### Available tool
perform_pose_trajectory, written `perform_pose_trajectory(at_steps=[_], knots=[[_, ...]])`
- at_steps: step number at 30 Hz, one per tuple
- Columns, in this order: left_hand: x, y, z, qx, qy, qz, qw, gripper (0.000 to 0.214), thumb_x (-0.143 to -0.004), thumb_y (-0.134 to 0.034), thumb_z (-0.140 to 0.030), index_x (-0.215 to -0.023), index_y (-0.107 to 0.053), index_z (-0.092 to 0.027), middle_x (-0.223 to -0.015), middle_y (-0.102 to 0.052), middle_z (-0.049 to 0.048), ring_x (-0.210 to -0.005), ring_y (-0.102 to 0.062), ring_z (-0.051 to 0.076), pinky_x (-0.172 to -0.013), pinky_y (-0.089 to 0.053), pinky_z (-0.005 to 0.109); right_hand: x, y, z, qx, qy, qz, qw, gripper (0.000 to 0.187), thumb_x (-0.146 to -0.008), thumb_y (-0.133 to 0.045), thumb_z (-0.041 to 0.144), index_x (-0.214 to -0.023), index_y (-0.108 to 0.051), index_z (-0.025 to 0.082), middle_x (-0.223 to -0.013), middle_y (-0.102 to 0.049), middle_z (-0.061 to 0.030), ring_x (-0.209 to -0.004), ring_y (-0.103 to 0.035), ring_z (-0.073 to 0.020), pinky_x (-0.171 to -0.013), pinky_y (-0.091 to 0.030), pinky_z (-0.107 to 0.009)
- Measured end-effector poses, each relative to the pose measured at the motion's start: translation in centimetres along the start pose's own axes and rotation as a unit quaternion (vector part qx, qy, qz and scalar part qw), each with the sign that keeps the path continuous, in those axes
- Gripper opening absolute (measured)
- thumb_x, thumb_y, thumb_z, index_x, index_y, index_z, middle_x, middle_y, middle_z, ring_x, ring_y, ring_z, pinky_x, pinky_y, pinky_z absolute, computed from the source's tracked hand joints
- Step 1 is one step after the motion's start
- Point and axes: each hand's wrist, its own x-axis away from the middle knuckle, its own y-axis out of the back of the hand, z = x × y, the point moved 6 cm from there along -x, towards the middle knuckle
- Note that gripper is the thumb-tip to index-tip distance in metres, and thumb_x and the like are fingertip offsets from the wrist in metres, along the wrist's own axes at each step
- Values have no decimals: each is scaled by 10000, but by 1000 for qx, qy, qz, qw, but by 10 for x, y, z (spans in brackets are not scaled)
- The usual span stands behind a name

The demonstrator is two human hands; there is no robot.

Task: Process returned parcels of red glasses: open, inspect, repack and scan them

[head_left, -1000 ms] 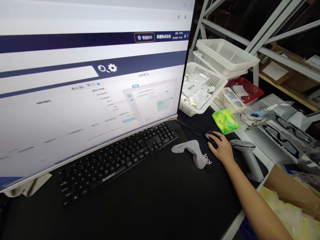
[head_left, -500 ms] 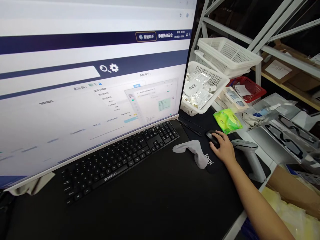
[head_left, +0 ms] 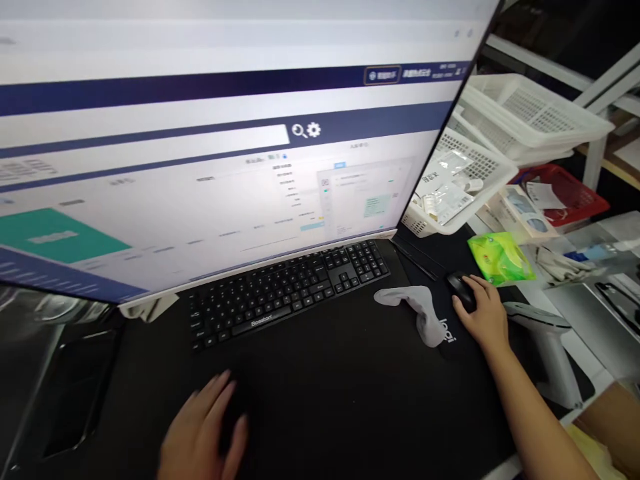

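Black mouse [head_left: 461,291], between three and four o'clock: my right grip [head_left: 483,315] curls loosely over it, just as half a second ago. New is my left grip [head_left: 203,430], come in at seven o'clock, released, fingers loose; whether it touches the counter [head_left: 350,407], I can't tell. My view has swung left, bringing in a dark phone-like slab [head_left: 80,387] at eight. Bare black surface stretches between my grips, up to the keyboard [head_left: 295,287]. Grey cloth [head_left: 425,313] sits just beside the mouse at eight o'clock of it, the scanner [head_left: 554,360] at four of my right grip.
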Motion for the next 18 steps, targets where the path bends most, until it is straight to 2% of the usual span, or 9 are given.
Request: perform_pose_trajectory(at_steps=[1, 4, 6, 8, 10, 13, 18], knots=[[-25, -14, -11, -8, -23, 9, 1000, 605, -905, -546, -293, -1482, -372, -243, -1363, -590, 165, -1250, -575, 338, -1037, -493, 581, 0, -1, 0, 1, 2, -1, 1000, 490, -876, -630, 416, -1329, -589, 234, -1340, -586, -138, -1179, -613, -339, -949, -559, -510], [-107, -59, -51, -38, -81, 28, 996, 601, -925, -534, -352, -1464, -397, -122, -1497, -482, 212, -1398, -452, 352, -1157, -384, 546, -1, -2, 1, 4, 12, -3, 1000, 486, -869, -632, 419, -1316, -596, 229, -1326, -591, -142, -1160, -618, -341, -939, -559, -517], [-151, -85, -73, -55, -81, 47, 994, 670, -922, -534, -449, -1460, -414, -67, -1529, -432, 246, -1439, -391, 381, -1186, -334, 547, -1, -1, 2, 5, 16, -3, 1000, 487, -871, -628, 411, -1322, -589, 230, -1325, -588, -143, -1165, -613, -341, -949, -555, -518], [-180, -102, -86, -69, -61, 65, 994, 758, -897, -553, -532, -1466, -418, -51, -1496, -461, 265, -1423, -404, 403, -1190, -311, 561, -2, -1, 3, 3, 16, -4, 1000, 489, -875, -624, 400, -1333, -578, 235, -1330, -581, -142, -1175, -608, -338, -961, -549, -518], [-194, -110, -90, -75, -42, 75, 994, 813, -876, -561, -577, -1473, -418, -44, -1443, -507, 273, -1388, -439, 414, -1192, -293, 570, -3, 0, 4, 3, 14, -2, 1000, 487, -878, -622, 392, -1338, -572, 240, -1331, -577, -141, -1174, -609, -336, -961, -552, -518], [-202, -112, -87, -63, -35, 73, 995, 812, -887, -536, -580, -1464, -426, -20, -1364, -561, 269, -1331, -487, 407, -1202, -266, 571, -3, 0, 4, 5, 7, 4, 1000, 483, -880, -623, 388, -1338, -572, 243, -1329, -577, -140, -1168, -615, -335, -949, -562, -517], [-193, -108, -85, -50, -49, 47, 996, 728, -916, -514, -535, -1442, -448, -35, -1373, -543, 262, -1342, -465, 404, -1192, -281, 589, -3, 1, 3, -3, 1, 7, 1000, 504, -875, -628, 371, -1361, -559, 255, -1344, -568, -138, -1182, -612, -333, -968, -558, -519]])
